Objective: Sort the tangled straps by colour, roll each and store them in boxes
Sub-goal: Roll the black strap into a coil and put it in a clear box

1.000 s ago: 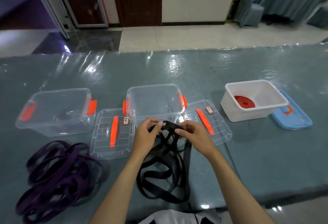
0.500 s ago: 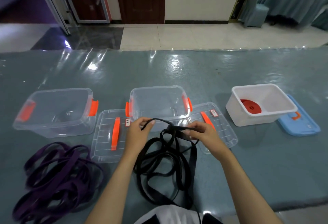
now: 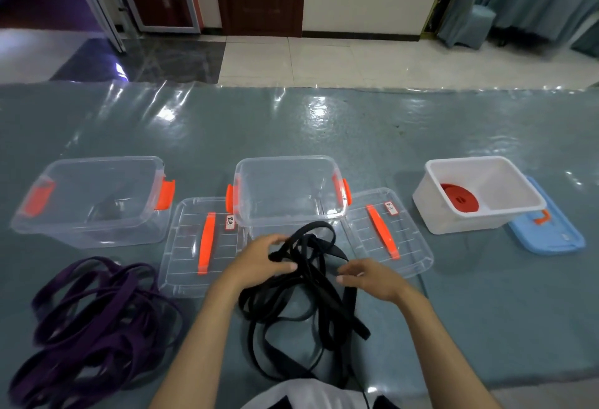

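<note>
One head-worn wide-angle camera looks forward and down, close over the desk (image 3: 421,136). Beyond the desk's far edge it takes in floor and doors.

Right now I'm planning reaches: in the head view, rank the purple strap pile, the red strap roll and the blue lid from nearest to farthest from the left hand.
1. Purple strap pile, left.
2. Red strap roll, right, inside the white box.
3. Blue lid, far right.
</note>
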